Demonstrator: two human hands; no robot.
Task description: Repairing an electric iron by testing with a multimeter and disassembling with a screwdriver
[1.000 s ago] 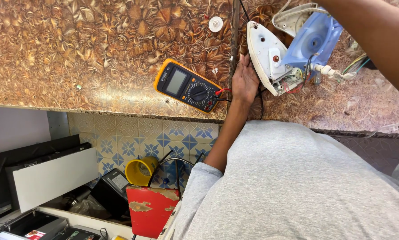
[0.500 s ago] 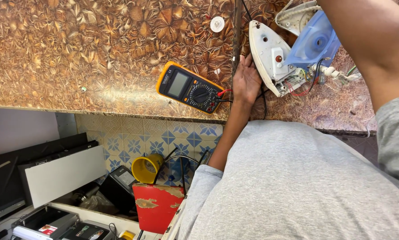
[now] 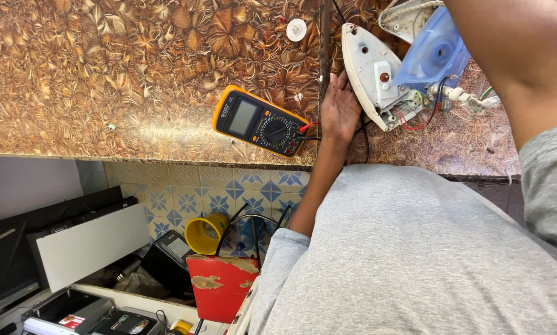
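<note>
Left hand (image 3: 339, 110) flat by iron (image 3: 378, 80), fingers together on leads. Right hand hidden, fingers unreadable. Iron heavy, rigid; probably best gripped by body, clear of wiring.

near frame centre, a yellow-edged multimeter (image 3: 261, 121) lying tilted on the patterned counter, with a grey rectangular screen (image 3: 242, 117) toward its left end. at lower left, a small red-and-white label (image 3: 71, 321) on a grey box, and beside it a multicoloured label (image 3: 129, 325) on a black box.
</note>
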